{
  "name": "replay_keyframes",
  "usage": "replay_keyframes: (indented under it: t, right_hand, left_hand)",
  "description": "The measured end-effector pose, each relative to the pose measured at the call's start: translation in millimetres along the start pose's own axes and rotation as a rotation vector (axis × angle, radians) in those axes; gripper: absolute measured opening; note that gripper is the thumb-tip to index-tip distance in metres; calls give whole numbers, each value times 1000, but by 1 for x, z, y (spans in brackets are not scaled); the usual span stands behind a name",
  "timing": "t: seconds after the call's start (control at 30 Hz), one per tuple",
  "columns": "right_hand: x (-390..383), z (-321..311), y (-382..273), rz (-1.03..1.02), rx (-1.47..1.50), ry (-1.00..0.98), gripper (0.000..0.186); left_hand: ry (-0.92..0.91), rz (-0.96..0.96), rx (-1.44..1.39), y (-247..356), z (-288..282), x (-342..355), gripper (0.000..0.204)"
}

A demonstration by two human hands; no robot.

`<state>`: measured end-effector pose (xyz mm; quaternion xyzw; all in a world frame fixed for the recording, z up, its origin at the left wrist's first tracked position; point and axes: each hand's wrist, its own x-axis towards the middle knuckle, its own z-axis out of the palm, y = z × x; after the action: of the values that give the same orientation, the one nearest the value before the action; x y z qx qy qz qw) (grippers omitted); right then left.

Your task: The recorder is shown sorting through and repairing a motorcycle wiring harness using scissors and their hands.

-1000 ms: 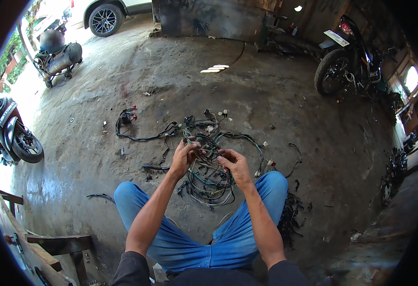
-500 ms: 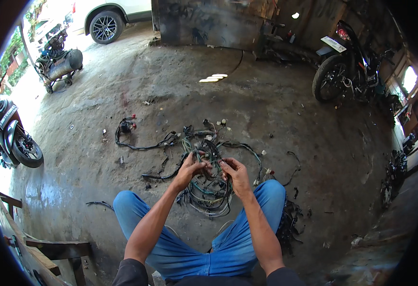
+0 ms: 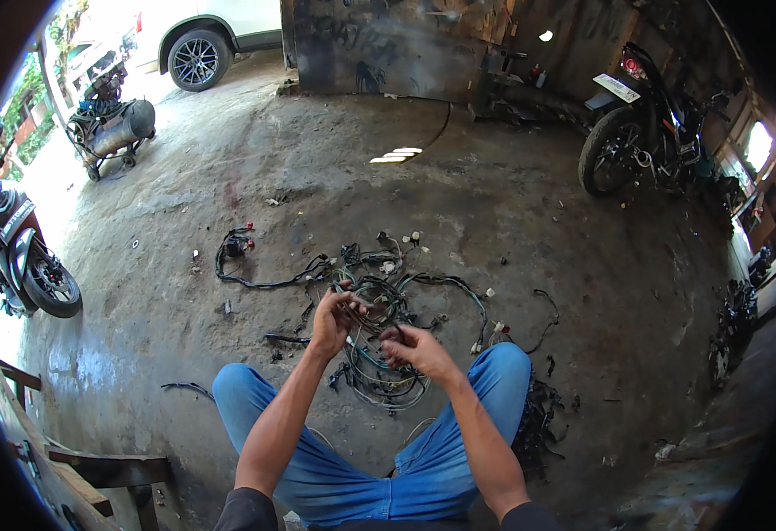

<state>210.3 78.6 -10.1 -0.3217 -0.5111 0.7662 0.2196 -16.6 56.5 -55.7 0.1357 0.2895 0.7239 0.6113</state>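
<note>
A tangled wiring harness point(image 3: 379, 289) of black, green and pale wires spreads over the ground between my knees, with white connectors at several ends. My left hand point(image 3: 331, 322) is at its left side, fingers curled around some of the wires. Nearer to me, my right hand point(image 3: 420, 351) is closed, thumb against fingers, beside the harness's right part. A dark thin piece shows at its fingertips, too small to name. Toward the far left, one branch of the harness ends in a black connector block point(image 3: 235, 245) with red tips.
Black scraps point(image 3: 540, 416) lie beside my right knee, and a loose wire piece point(image 3: 188, 387) by my left. Motorcycles stand at the left point(image 3: 29, 257) and far right point(image 3: 640, 133). An air compressor point(image 3: 113, 128) and a white car point(image 3: 228, 35) are farther back. A wooden bench point(image 3: 109, 465) is at lower left.
My right hand has come nearer to me and leftward, away from the wires it was at. My left hand has shifted slightly left, and the harness strands between the hands have spread lower.
</note>
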Motion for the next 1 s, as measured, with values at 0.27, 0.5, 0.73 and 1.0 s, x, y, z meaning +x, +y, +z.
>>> replay_keyframes:
  t: [0.27, 0.5, 0.73, 1.0]
  right_hand:
    - [-59, 41, 97, 146, -526, 106, 29]
    - [-97, 53, 51, 59, -578, 181, 27]
    - [-93, 36, -83, -116, 281, 184, 26]
    - [-55, -11, -127, -226, 1368, 57, 17]
  left_hand:
    - [117, 72, -171, 11, 3, 4, 46]
    - [31, 48, -160, 5, 3, 5, 43]
    - [85, 3, 25, 0, 3, 1, 41]
    - [21, -5, 185, -29, 8, -11, 54]
